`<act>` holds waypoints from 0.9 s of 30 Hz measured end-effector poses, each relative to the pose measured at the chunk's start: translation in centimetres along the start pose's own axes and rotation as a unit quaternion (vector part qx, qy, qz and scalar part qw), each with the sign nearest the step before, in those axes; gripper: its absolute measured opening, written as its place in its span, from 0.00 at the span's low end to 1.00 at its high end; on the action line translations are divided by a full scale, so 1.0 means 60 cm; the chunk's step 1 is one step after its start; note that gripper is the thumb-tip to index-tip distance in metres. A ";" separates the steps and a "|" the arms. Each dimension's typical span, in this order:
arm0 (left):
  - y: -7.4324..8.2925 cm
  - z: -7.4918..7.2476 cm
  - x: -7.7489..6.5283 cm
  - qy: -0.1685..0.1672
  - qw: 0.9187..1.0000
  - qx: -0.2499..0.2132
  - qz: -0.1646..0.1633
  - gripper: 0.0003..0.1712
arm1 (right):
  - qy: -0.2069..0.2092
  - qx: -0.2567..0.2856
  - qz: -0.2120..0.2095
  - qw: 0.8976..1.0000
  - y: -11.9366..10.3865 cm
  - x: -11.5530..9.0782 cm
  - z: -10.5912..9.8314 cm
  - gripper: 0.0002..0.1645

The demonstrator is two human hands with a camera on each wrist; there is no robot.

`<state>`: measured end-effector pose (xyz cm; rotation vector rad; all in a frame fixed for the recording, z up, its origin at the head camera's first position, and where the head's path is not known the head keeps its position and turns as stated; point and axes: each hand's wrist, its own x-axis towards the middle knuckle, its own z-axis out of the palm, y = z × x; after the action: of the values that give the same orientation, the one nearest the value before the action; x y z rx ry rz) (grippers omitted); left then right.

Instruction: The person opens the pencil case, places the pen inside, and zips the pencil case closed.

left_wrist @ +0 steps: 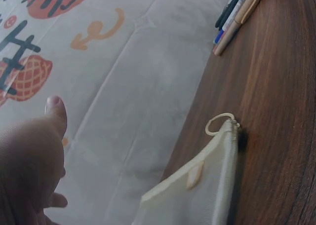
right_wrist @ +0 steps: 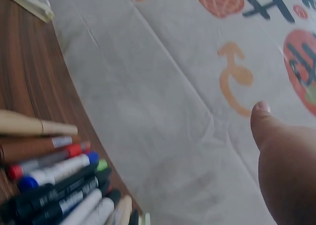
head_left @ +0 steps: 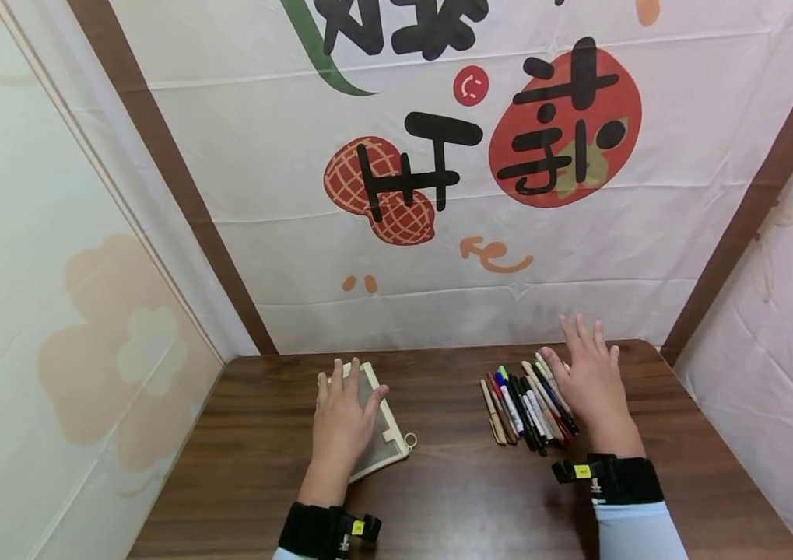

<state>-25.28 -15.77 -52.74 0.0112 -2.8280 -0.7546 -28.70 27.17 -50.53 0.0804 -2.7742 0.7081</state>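
A flat translucent pouch (head_left: pixel 378 449) with cream edges and a zip ring (head_left: pixel 410 441) lies at the left of the table. My left hand (head_left: pixel 342 424) is over its left side, fingers extended and thumb apart, hiding part of it. In the left wrist view, the pouch (left_wrist: pixel 207 185) appears beside the hand (left_wrist: pixel 29 166). Several pens and markers (head_left: pixel 524 408) lie side by side in a bunch at the right. Beside their right end, my right hand (head_left: pixel 592 381) has its fingers spread, holding nothing. White, black, brown and red barrels show among the markers (right_wrist: pixel 61 170) in the right wrist view.
The brown wooden table (head_left: pixel 452 498) ends at a white printed cloth (head_left: pixel 578 311) hanging behind it. Cloth panels also hang on the left (head_left: pixel 88 389) and right (head_left: pixel 774 350). Table surface separates the pouch from the pens.
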 end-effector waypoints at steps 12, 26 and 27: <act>-0.013 0.072 0.022 -0.035 0.996 0.062 -0.060 0.40 | -0.076 -0.005 0.109 0.991 0.078 0.007 0.033 0.44; -0.012 0.094 0.014 -0.033 0.989 0.124 -0.076 0.36 | -0.123 0.001 0.154 0.980 0.116 0.003 0.052 0.30; -0.012 0.095 0.015 -0.033 0.989 0.126 -0.074 0.36 | -0.125 0.001 0.158 0.980 0.118 0.003 0.053 0.29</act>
<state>-27.37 -13.65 -57.70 0.2422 -2.9915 -0.4264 -30.52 31.85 -56.41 -0.2976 -3.0636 0.8264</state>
